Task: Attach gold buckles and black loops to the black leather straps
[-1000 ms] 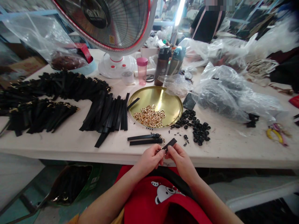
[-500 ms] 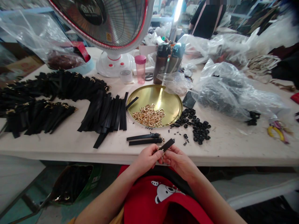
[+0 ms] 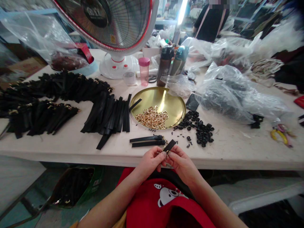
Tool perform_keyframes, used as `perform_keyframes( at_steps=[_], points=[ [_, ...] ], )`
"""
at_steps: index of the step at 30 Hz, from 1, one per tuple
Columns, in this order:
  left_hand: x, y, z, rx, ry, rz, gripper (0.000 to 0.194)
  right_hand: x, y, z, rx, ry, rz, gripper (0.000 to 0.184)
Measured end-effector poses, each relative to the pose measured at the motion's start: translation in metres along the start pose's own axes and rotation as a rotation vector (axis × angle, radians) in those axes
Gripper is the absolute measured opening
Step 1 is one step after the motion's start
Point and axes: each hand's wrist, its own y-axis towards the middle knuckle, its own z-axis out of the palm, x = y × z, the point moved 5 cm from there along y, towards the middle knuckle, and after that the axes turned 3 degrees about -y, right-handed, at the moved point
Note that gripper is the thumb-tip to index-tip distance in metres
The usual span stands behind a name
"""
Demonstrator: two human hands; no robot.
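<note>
Head view: black strap (image 3: 170,146) pinched in left hand (image 3: 152,157) and right hand (image 3: 180,159), one end jutting out ahead.

No txt can be read w/ certainty. Pale lettering (image 3: 93,12) is seen on the fan hub (image 3: 101,19), upper L of frame, too blurred to be made out, as is the small yellow sticker (image 3: 113,39) below it. Faint print is borne by the dark brown bottle (image 3: 164,67), top ctr; a pale label (image 3: 96,182) on the green container (image 3: 89,191), lower L, can't be deciphered.
</note>
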Motion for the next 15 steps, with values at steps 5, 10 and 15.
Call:
perform_keyframes(
  at_steps=[5, 10, 15],
  points=[
    [0.000, 0.001, 0.001, -0.042, 0.007, -0.004, 0.022, 0.001, 0.000, 0.000, 0.010, -0.056, 0.005, 0.012],
    [0.000, 0.001, 0.001, -0.059, 0.056, -0.001, 0.020, 0.002, 0.001, -0.007, -0.017, -0.095, 0.004, 0.009],
    [-0.002, 0.002, 0.002, -0.048, 0.149, 0.050, 0.020, 0.000, 0.006, -0.012, -0.021, -0.150, -0.007, 0.012]
  ],
)
